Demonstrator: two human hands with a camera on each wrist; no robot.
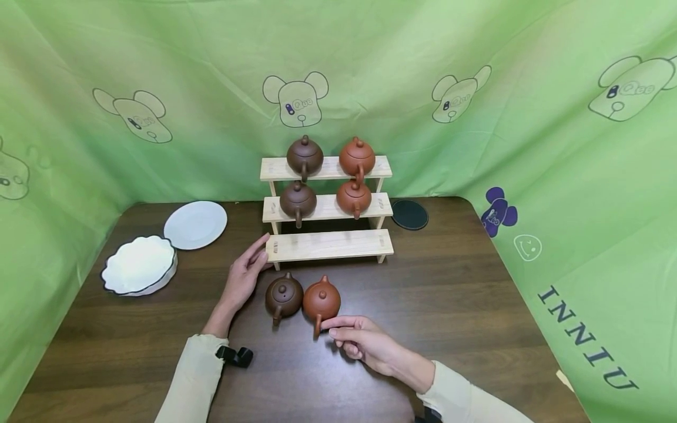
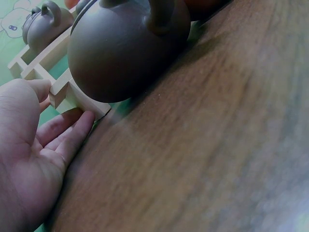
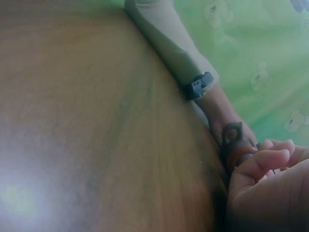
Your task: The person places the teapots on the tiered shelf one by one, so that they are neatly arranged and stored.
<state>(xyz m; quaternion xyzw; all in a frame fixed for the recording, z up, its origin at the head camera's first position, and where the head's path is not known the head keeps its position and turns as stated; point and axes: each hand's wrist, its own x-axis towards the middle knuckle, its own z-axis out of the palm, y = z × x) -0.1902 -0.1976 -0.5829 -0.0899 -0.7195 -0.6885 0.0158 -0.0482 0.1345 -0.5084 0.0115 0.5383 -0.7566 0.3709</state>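
In the head view, my right hand (image 1: 365, 343) pinches the handle of a reddish-brown teapot (image 1: 322, 298) between thumb and forefinger. A dark brown teapot (image 1: 284, 295) sits close beside it on the table, its handle toward me. My left hand (image 1: 245, 276) touches the left end of a three-step wooden rack (image 1: 329, 245), fingers against its lowest step and leg, as the left wrist view shows. That lowest step is bare. Two dark teapots (image 1: 305, 155) stand on the left of the upper steps, two reddish ones (image 1: 357, 157) on the right.
At the left of the wooden table (image 1: 449, 305) are a white plate (image 1: 195, 225) and a scalloped white dish (image 1: 138, 265) with a dark rim. A round black coaster (image 1: 409, 215) lies right of the rack. Green printed cloth (image 1: 370, 47) hangs around the back and sides.
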